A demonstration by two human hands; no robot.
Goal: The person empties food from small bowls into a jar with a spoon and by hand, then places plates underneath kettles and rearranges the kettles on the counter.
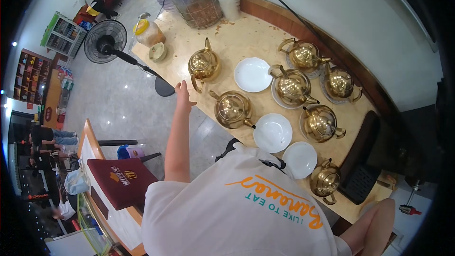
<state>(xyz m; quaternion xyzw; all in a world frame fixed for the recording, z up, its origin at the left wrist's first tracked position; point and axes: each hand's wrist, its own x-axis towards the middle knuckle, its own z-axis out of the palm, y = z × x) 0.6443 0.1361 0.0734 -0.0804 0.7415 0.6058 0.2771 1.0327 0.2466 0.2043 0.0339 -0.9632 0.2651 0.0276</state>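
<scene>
My left hand (183, 94) reaches out at the table's edge with fingers apart and nothing in it. Closest to it is the handle of a gold teapot (204, 64); I cannot tell whether they touch. A second gold teapot (233, 109) stands on the bare wood nearby. Further right are several more gold teapots, including one (293, 86) on a white plate and one (325, 178) near the front edge. Three white plates with nothing on them lie between: one (252, 74) at the back, two (273, 132) (300, 160) nearer me. My right arm (372, 225) is bent at lower right, its hand out of sight.
On the wooden table (237, 42) are a large jar (192, 2), stacked cups (228, 2), a yellow-lidded jar (148, 33), a small bowl (158, 52) and a black tray (359, 161). Beside it stand a fan (105, 41) and a maroon chair (118, 182). People are in the background.
</scene>
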